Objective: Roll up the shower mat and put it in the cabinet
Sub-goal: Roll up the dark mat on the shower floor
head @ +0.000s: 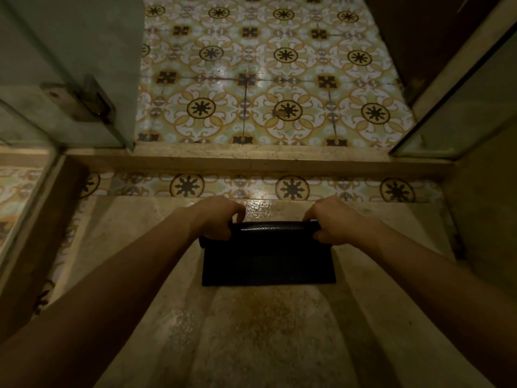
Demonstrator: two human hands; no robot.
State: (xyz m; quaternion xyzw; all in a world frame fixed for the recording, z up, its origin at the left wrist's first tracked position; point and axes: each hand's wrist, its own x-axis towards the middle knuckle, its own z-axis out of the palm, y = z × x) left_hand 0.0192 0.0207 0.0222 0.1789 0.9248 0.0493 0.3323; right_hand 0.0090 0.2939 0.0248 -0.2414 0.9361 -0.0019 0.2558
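Here, both hands clenched on the rolled far end of the black shower mat (268, 261). Left hand (216, 219) at one end, right hand (333, 222) at the other. Flat remainder on the stone shower floor (265, 331).

Mat (268, 264) on floor (251, 345), before threshold (251, 161)

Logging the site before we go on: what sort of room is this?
Most likely a bathroom, seen from inside a shower stall: glass door with a metal hinge, stone curb, patterned floor tiles, and both hands rolling a black shower mat.
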